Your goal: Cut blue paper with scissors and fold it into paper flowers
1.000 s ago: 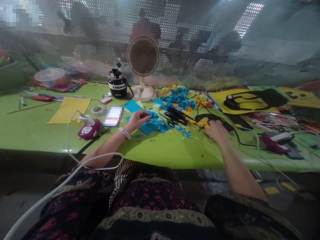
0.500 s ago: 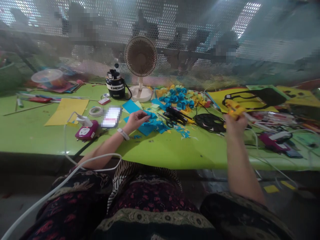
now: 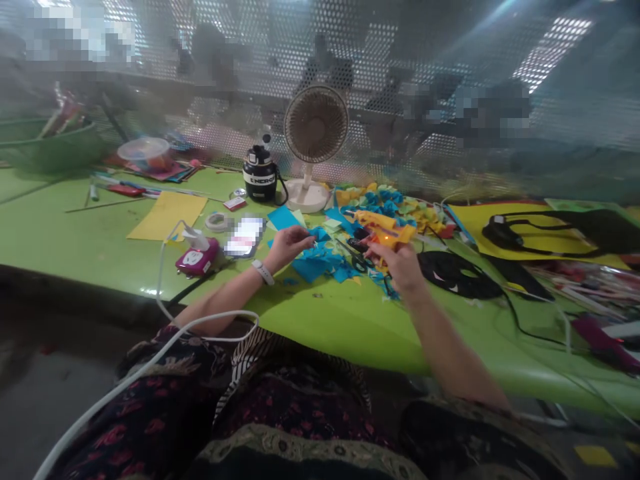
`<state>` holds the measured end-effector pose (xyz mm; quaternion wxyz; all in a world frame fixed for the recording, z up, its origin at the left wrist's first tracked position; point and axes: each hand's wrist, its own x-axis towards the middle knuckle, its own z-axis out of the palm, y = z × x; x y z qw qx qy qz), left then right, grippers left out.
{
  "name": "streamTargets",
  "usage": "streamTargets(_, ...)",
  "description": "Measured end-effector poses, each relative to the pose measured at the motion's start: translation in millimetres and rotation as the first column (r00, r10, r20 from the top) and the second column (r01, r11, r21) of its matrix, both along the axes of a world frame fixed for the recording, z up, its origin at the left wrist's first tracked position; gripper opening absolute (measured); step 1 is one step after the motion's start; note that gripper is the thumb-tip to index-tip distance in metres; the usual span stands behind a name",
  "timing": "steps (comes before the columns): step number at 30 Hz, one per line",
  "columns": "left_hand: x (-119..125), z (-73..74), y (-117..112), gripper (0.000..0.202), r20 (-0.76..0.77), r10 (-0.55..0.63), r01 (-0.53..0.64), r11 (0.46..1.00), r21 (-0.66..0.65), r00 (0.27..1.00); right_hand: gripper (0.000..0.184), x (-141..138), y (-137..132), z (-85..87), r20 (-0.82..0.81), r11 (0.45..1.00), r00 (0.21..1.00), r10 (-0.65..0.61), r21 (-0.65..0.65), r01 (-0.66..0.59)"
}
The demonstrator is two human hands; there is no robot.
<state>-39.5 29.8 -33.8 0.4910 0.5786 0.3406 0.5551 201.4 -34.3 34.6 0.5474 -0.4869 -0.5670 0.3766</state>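
My right hand (image 3: 400, 265) grips a yellow glue gun (image 3: 383, 229), raised above the green table (image 3: 90, 247) with its nozzle pointing left. My left hand (image 3: 289, 243) is pinched on a blue paper piece (image 3: 319, 233) at the edge of a heap of blue paper scraps (image 3: 323, 261). The gun's nozzle is a short way right of that hand. Black scissors (image 3: 356, 254) lie among the scraps between my hands.
A small fan (image 3: 315, 137) and a black jug (image 3: 259, 175) stand at the back. A phone (image 3: 243, 237), tape roll (image 3: 217, 221), pink power block (image 3: 197, 257) with white cable and yellow sheet (image 3: 167, 215) lie left. Folded blue and yellow paper shapes (image 3: 395, 203), black cut-outs (image 3: 453, 275) and cords are right.
My right hand picked the glue gun up from the table on the right, lifted it, and carried it left toward my left hand. The left hand stayed on the blue paper.
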Motion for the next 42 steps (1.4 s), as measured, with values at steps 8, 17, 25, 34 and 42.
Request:
streamTargets(8, 1.1, -0.6, -3.5, 0.035, -0.023, 0.008, -0.008, 1.0, -0.007, 1.0, 0.034, -22.9, -12.7, -42.1, 0.227, 1.0, 0.973, 0.028, 0.0, -0.029)
streamTargets(17, 3.4, -5.2, -7.7, 0.033, -0.055, 0.045, -0.044, 0.999, 0.032, 0.997, 0.043, -29.5, -16.7, -44.7, 0.272, 1.0, 0.962, 0.02, -0.008, -0.018)
streamTargets(25, 6.4, -0.6, -13.7, 0.034, -0.033, 0.017, -0.016, 0.999, 0.04, 0.999, 0.047, -27.9, -17.7, -45.2, 0.31, 1.0, 0.951, 0.016, 0.002, -0.017)
streamTargets(34, 6.1, 1.1, -16.2, 0.032, -0.092, 0.071, -0.057, 0.987, 0.151, 0.993, 0.046, -26.9, -18.3, -44.7, 0.355, 1.0, 0.935, -0.021, 0.002, 0.021)
streamTargets(42, 4.3, -1.7, -17.7, 0.028, -0.214, 0.158, -0.096, 0.957, 0.274, 0.964, 0.044, -27.5, -20.8, -44.4, 0.38, 1.0, 0.925, -0.021, 0.011, 0.018)
